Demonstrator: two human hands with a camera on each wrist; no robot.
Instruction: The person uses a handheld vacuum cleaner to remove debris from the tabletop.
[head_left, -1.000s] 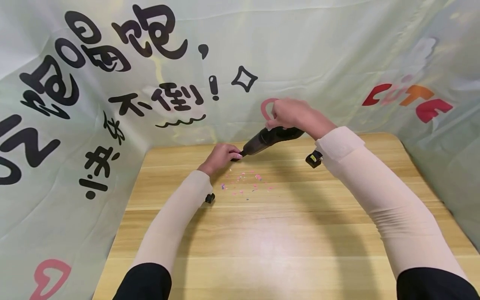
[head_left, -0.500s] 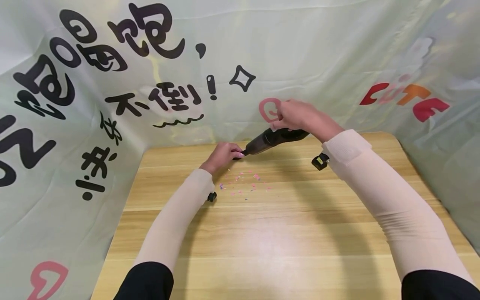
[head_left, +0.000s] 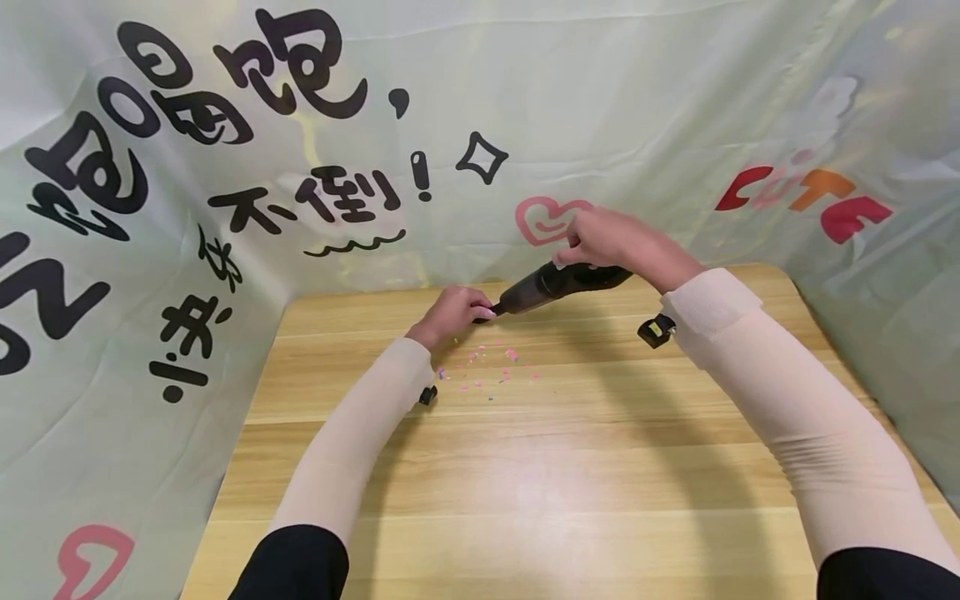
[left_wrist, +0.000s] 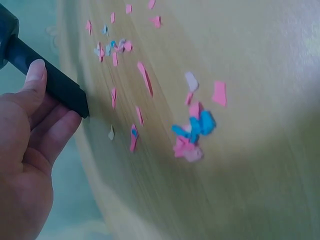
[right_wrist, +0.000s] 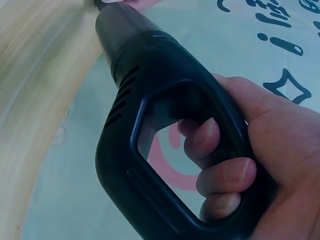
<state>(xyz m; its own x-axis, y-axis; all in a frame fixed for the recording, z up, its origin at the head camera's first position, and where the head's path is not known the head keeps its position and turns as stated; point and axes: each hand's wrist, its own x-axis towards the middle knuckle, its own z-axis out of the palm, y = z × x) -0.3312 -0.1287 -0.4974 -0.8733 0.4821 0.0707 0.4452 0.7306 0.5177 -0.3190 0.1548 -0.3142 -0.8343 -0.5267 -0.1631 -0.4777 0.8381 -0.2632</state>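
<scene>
A black handheld vacuum cleaner (head_left: 558, 283) slants over the far edge of the wooden table, its narrow nozzle pointing down to the left. My right hand (head_left: 611, 242) grips its loop handle; in the right wrist view the fingers (right_wrist: 227, 175) curl through the opening. At the other end, my left hand (head_left: 453, 315) pinches the flat black nozzle (left_wrist: 55, 75) between thumb and fingers. The nozzle's tip is at the tabletop near its edge, though contact is unclear. Small pink, blue and pale scraps (left_wrist: 219, 93) lie scattered close by, some in little clumps.
The wooden table (head_left: 525, 500) spreads out toward me. A pale fabric backdrop (head_left: 615, 100) with black characters, pink hearts and coloured letters rises behind it and at both sides. Small black cameras (head_left: 656, 331) sit on the wrists.
Both hands and the vacuum cleaner have shifted slightly to the right, uncovering more of the pink heart on the backdrop. Both holds are the same, and the scraps look unchanged.
</scene>
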